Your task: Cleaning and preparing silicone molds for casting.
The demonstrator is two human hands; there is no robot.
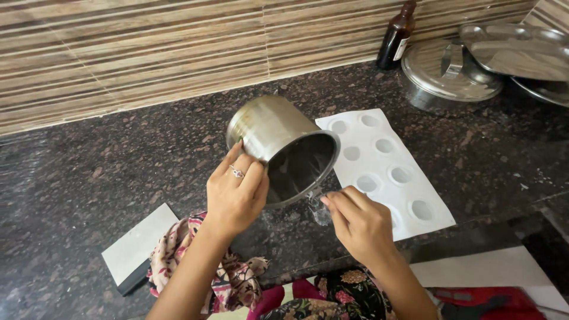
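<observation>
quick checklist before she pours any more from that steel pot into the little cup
1. Left hand grips steel pot: ok.
2. Pot tilted, lip over the small clear cup: ok.
3. Right hand steadies the cup: ok.
4. Cup resting flat on the counter: cannot tell.
5. White mould tray clear of the pot's lip: ok.
6. Liquid level in the cup: cannot tell.

Dark speckled granite counter [106, 172] spreads before me, glossy, catching soft daylight. Far side: wall [148, 53] of horizontal striped tiles, beige and brown, pale grout line where it meets counter. Wall turns corner at far right [554, 12]. Near right, counter edge [474, 240] drops away below me.
</observation>
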